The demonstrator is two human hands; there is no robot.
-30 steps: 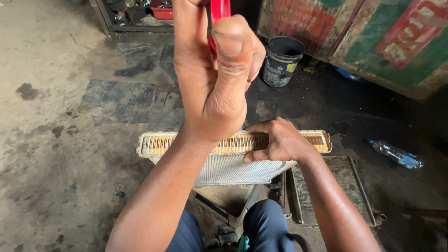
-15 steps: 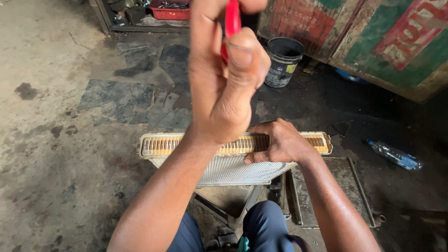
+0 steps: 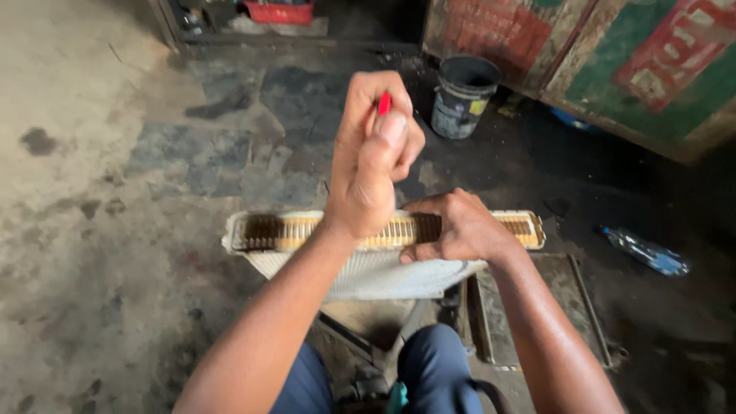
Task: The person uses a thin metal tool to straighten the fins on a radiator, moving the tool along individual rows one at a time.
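A long radiator core (image 3: 276, 231) stands on edge in front of my knees, its open top showing rows of brass-coloured tubes and its finned face (image 3: 383, 276) turned toward me. My left hand (image 3: 374, 157) is raised above its middle in a fist, shut on a red-handled tool (image 3: 384, 102); only the red tip shows above my thumb. My right hand (image 3: 456, 228) lies on the radiator's top edge right of centre, fingers curled over the tubes and gripping it.
A dark bucket (image 3: 462, 96) stands on the stained concrete floor beyond the radiator. A plastic bottle (image 3: 648, 251) lies at the right. A flat metal frame (image 3: 537, 307) rests by my right leg. Painted panels (image 3: 613, 54) lean at the back right, and a red crate (image 3: 277, 11) sits on a shelf behind.
My left hand with the red tool has come down from the top of the view toward the radiator. My right hand has stayed on the radiator's top edge.
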